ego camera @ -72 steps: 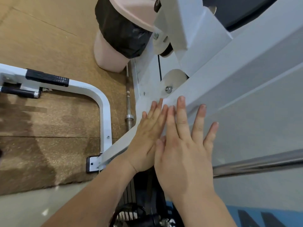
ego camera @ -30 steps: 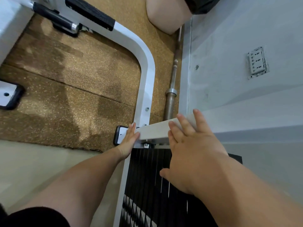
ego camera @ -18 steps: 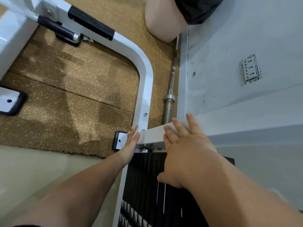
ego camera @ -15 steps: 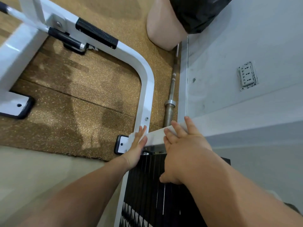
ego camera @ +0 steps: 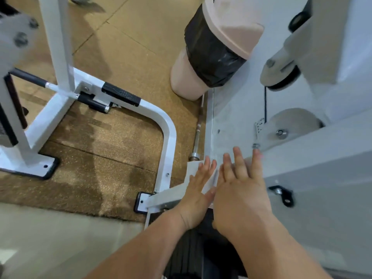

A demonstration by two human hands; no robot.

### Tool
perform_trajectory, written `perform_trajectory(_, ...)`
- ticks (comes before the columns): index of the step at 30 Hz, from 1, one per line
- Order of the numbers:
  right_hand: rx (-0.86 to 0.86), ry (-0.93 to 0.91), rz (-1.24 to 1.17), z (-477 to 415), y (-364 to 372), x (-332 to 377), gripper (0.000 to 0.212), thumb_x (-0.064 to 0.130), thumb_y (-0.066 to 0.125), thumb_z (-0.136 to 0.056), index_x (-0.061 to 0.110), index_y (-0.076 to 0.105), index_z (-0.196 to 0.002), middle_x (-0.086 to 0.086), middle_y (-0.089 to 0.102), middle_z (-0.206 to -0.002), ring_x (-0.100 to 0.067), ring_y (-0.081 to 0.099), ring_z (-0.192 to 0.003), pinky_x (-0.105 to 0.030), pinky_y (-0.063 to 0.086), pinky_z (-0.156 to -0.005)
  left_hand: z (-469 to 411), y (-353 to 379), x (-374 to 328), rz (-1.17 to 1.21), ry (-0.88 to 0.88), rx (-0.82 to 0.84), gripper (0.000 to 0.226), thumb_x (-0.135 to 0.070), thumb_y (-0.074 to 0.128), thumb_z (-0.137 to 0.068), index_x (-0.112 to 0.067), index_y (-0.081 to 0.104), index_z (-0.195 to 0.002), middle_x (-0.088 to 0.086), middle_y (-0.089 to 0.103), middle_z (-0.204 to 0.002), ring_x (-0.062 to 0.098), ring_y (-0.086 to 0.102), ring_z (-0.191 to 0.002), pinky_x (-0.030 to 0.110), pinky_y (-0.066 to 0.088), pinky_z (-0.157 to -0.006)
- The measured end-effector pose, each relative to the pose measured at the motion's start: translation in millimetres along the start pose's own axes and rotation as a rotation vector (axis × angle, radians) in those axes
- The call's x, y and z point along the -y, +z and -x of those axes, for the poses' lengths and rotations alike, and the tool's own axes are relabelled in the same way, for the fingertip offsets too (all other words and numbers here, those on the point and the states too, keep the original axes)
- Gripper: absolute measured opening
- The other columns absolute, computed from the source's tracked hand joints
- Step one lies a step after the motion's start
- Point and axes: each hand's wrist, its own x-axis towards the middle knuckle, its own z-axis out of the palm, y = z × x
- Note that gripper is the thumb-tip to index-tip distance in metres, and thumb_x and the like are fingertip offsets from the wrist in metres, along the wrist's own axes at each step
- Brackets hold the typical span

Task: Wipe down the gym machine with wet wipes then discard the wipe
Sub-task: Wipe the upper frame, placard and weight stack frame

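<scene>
The white slanted beam of the gym machine runs from the lower middle up to the right. My left hand lies flat on its lower end and presses a white wet wipe against the metal. The wipe's edge shows past the fingertips and between my two hands. My right hand rests flat on the beam right beside the left, fingers spread. Whether the wipe reaches under it is hidden. A pink bin lined with a black bag stands on the floor beyond, next to the machine.
A black weight stack sits below my wrists. A steel bar lies on the brown floor mat along the machine's base. A curved white frame tube and another machine's foot stand to the left. Pulleys sit up the beam.
Both hands slid up the beam from its lower end and came close together. The view tilted up, so the bin and pulleys show again.
</scene>
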Motion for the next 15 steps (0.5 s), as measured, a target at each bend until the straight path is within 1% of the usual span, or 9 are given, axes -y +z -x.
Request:
perform_trajectory(2,-0.012,0.045,0.002,26.9,-24.5,-32.4,0.083,0.045,0.033,-0.107,0.0,-0.014,-0.159,-0.024,-0.029,-0.164,-0.047,-0.038,-0.143,-0.073,-0.024,-0.108,1.2,8.6,-30.9,0.018,0.013,-0.014,0.061,-0.082,0.02,-0.087,-0.069,-0.008,-0.14,-0.039,-0.016,-0.158,-0.007,-0.017,-0.149,0.04,-0.018,-0.123)
perform_trajectory(6,-0.07,0.145,-0.066,79.3,-54.6,-98.2,0.083,0.039,0.033,-0.103,0.001,-0.017,-0.157,-0.026,-0.032,-0.162,-0.052,-0.043,-0.139,-0.073,-0.024,-0.111,2.7,26.2,-102.4,-0.049,0.025,-0.046,0.063,-0.065,0.028,-0.088,-0.084,-0.018,-0.127,-0.039,-0.02,-0.157,-0.005,-0.019,-0.15,0.048,-0.008,-0.126)
perform_trajectory(7,-0.094,0.156,-0.147,92.1,-57.2,-106.7,0.082,0.035,0.034,-0.101,0.002,-0.015,-0.158,-0.024,-0.029,-0.164,-0.052,-0.042,-0.14,-0.073,-0.024,-0.111,2.3,28.5,-124.1,-0.029,0.027,-0.05,0.065,-0.064,0.031,-0.091,-0.082,-0.017,-0.13,-0.04,-0.02,-0.157,-0.006,-0.019,-0.149,0.047,-0.007,-0.126)
perform_trajectory(8,-0.139,0.168,-0.231,103.9,-60.2,-111.6,0.08,0.029,0.038,-0.098,0.002,-0.006,-0.159,-0.025,-0.018,-0.167,-0.053,-0.036,-0.143,-0.072,-0.022,-0.113,2.4,30.7,-144.3,-0.057,0.034,-0.032,0.068,-0.059,0.035,-0.097,-0.075,-0.018,-0.136,-0.038,-0.024,-0.157,-0.006,-0.022,-0.148,0.046,-0.007,-0.126)
perform_trajectory(9,-0.224,0.189,-0.305,114.3,-58.8,-116.9,0.077,0.023,0.04,-0.092,-0.001,0.012,-0.16,-0.028,0.001,-0.168,-0.054,-0.021,-0.15,-0.07,-0.013,-0.118,3.6,32.6,-164.3,-0.181,0.066,-0.003,0.074,-0.053,0.039,-0.102,-0.064,-0.023,-0.142,-0.032,-0.031,-0.157,-0.002,-0.028,-0.147,0.046,-0.009,-0.126)
perform_trajectory(11,-0.459,0.23,-0.543,135.6,-48.6,-129.5,0.068,0.017,0.039,-0.081,-0.006,0.051,-0.143,-0.027,0.044,-0.154,-0.05,0.021,-0.152,-0.061,0.013,-0.122,4.9,37.1,-198.7,-0.389,0.15,0.037,0.086,-0.046,0.046,-0.105,-0.044,-0.029,-0.146,-0.018,-0.04,-0.157,0.006,-0.036,-0.146,0.043,-0.016,-0.124)
perform_trajectory(13,-0.574,0.253,-0.732,155.1,-36.0,-138.6,0.059,0.013,0.042,-0.081,-0.001,0.063,-0.134,-0.02,0.057,-0.144,-0.044,0.046,-0.14,-0.05,0.036,-0.112,6.8,38.6,-229.1,-0.29,0.181,0.029,0.09,-0.049,0.05,-0.1,-0.044,-0.027,-0.146,-0.014,-0.04,-0.157,0.004,-0.035,-0.146,0.035,-0.022,-0.121)
perform_trajectory(14,-0.6,0.271,-0.857,161.8,-30.7,-143.9,0.054,0.009,0.048,-0.082,0.005,0.065,-0.132,-0.014,0.059,-0.141,-0.039,0.054,-0.131,-0.046,0.045,-0.104,7.4,39.6,-242.2,-0.236,0.159,0.028,0.09,-0.05,0.05,-0.098,-0.046,-0.027,-0.145,-0.016,-0.041,-0.155,0.002,-0.036,-0.145,0.033,-0.022,-0.12)
perform_trajectory(15,-0.612,0.307,-1.002,167.8,-30.2,-149.2,0.05,0.004,0.053,-0.084,0.011,0.066,-0.132,-0.008,0.058,-0.136,-0.034,0.058,-0.12,-0.04,0.049,-0.095,9.9,39.2,-252.9,-0.224,0.122,0.037,0.092,-0.048,0.052,-0.098,-0.047,-0.028,-0.144,-0.017,-0.043,-0.153,0.002,-0.036,-0.144,0.033,-0.021,-0.121)
